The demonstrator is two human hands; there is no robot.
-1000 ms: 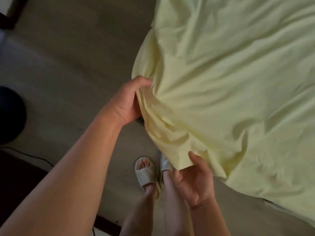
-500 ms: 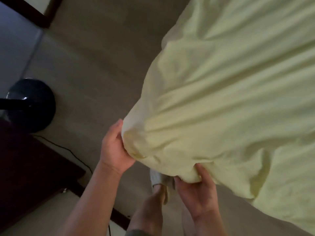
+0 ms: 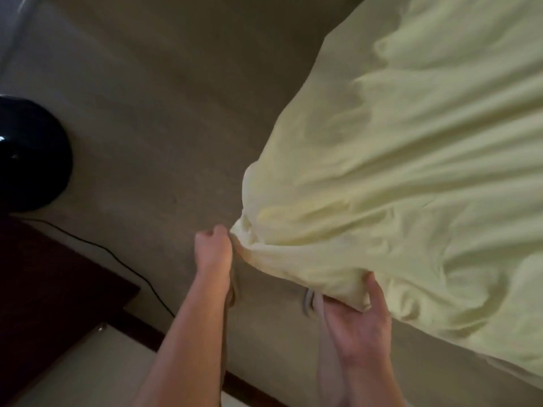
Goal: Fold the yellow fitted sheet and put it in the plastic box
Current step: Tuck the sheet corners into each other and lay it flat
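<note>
The yellow fitted sheet (image 3: 411, 171) fills the right half of the view, stretched and wrinkled, tapering to a bunched corner at the centre. My left hand (image 3: 213, 248) grips that bunched corner with curled fingers. My right hand (image 3: 361, 315) holds the sheet's lower edge from below, palm up, thumb pressed over the fabric. The plastic box is not in view.
A grey floor (image 3: 161, 113) lies to the left. A round black base (image 3: 26, 154) stands at the left edge, with a black cable (image 3: 117, 259) running across the floor. A dark wooden piece of furniture (image 3: 53, 289) sits at the lower left. My legs show between my arms.
The sheet's corner has been pulled tighter into a narrow bunch. My left hand has closed into a fist on it, and the view has shifted to the left.
</note>
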